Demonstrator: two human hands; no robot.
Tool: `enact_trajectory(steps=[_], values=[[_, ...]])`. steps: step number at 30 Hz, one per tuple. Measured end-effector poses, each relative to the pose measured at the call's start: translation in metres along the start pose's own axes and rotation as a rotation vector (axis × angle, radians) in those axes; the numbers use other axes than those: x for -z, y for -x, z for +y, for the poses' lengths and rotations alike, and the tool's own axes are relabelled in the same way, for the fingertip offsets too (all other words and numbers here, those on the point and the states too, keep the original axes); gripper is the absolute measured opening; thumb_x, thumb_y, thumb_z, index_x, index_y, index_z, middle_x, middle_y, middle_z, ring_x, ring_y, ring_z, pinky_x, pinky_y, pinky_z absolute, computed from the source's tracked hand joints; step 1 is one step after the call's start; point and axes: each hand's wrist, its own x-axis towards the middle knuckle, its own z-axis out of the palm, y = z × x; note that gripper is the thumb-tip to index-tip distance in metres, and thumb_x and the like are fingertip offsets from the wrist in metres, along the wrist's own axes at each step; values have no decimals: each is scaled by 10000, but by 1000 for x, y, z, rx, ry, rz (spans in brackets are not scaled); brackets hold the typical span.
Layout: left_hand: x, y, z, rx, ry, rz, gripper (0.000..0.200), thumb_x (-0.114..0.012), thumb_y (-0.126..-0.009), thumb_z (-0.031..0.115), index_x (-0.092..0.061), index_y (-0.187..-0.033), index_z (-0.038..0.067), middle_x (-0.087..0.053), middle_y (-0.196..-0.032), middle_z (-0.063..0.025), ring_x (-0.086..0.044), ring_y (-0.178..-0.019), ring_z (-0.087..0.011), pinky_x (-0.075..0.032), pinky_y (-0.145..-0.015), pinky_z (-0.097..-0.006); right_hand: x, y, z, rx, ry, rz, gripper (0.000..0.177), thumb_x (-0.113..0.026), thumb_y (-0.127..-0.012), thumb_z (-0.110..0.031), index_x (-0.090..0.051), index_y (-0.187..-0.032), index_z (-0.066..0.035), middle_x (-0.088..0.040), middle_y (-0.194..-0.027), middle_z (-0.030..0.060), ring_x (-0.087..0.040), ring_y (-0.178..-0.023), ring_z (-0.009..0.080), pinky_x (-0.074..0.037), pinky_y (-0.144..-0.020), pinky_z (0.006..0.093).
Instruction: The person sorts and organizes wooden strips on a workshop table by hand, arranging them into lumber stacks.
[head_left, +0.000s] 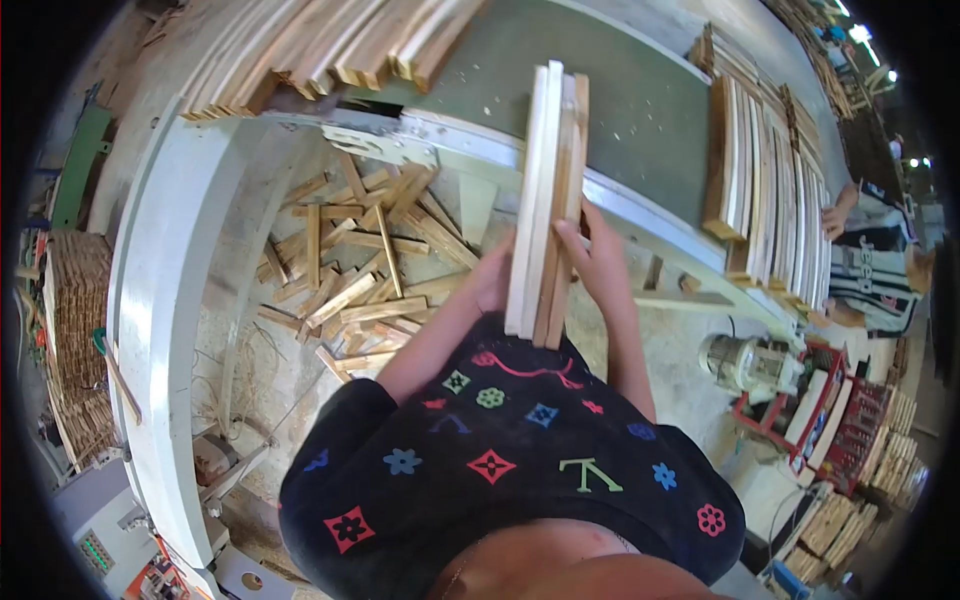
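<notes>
A small bundle of long wooden strips [545,210], pale on one side and browner on the other, stands before my chest with its far end over the green belt surface [640,100]. My right hand [598,252] is closed on the bundle's right side, thumb across the near face. From the left, my left hand [497,268] presses against the opposite side; its fingers are mostly hidden behind the wood. Rows of similar strips [330,45] lie at the table's left end, and another row [765,190] lies at its right.
Loose wood offcuts [370,260] are heaped on the floor below the table. A white metal frame [170,330] rises on the left. At the right are a motor [740,362], a red rack [850,430] and another person [875,260] with a hand near the strips.
</notes>
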Motion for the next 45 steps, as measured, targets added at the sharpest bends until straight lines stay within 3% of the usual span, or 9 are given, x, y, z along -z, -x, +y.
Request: enact_trajectory(steps=[5,9,11,14,20,26,37,42,45], values=[[17,-2,-7,4,86,-121,800,-394,-969,647,-349,-1513,63,-482,-1455,-214,-518,-1299,-385,-414,-1099,-517,3,-55,-37,558,422,470,445,-647,-905,-476,-689,-1065,-63,-711,-973,117,-682,-923,303,-515,-859,388],[9,0,-12,33,146,-263,793,-400,-977,629,-345,-1512,47,-492,-1444,-211,-526,-1292,-375,-420,-1094,-518,-18,-97,-61,1244,599,-74,617,-517,-913,-632,-710,-876,-47,-696,-798,116,-673,-755,338,-520,-809,409],[8,8,-12,19,200,-180,805,-417,-966,632,-350,-1505,39,-498,-1437,-207,-531,-1286,-367,-431,-1084,-514,-33,-96,-48,1165,868,-699,718,-446,-913,-696,-704,-781,-40,-687,-757,129,-676,-728,334,-531,-777,430],[31,8,-22,27,242,-204,835,-450,-940,647,-353,-1501,36,-488,-1448,-201,-527,-1291,-359,-421,-1091,-517,-23,-98,-61,1144,938,-838,823,-361,-906,-757,-674,-659,-37,-673,-695,143,-675,-682,333,-549,-719,434],[24,-7,-38,25,68,-54,780,-388,-981,639,-358,-1503,61,-466,-1472,-170,-499,-1307,-327,-444,-1083,-481,18,-71,-85,470,547,253,674,-447,-958,-636,-605,-1002,18,-668,-696,183,-673,-690,407,-551,-660,461],[7,-22,-32,44,11,-94,776,-337,-988,650,-307,-1529,94,-452,-1488,-161,-440,-1377,-297,-377,-1145,-472,30,-79,-25,-199,344,231,481,-486,-1001,-459,-507,-1067,18,-662,-837,272,-665,-886,479,-529,-744,554],[-19,-16,-15,53,-22,45,795,-378,-977,647,-222,-1559,128,-386,-1532,-108,-406,-1399,-279,-360,-1161,-466,-28,-47,-35,42,594,157,932,-621,-875,-516,-244,-1494,70,-400,-1358,375,-487,-1201,498,-474,-911,557],[-16,-18,16,25,98,185,930,-245,-940,758,-313,-1518,33,-446,-1491,-187,-472,-1356,-338,-339,-1160,-494,-53,-164,-51,29,527,103,963,-629,-857,-512,-222,-1509,68,-417,-1346,344,-487,-1199,470,-472,-925,560],[13,-3,15,-142,-3,-102,908,-236,-961,730,-304,-1531,27,-383,-1542,-204,-410,-1409,-322,-311,-1168,-468,-69,-279,-65,-97,427,120,1070,-651,-809,-603,-198,-1532,42,-416,-1391,311,-442,-1277,460,-440,-1006,554]])
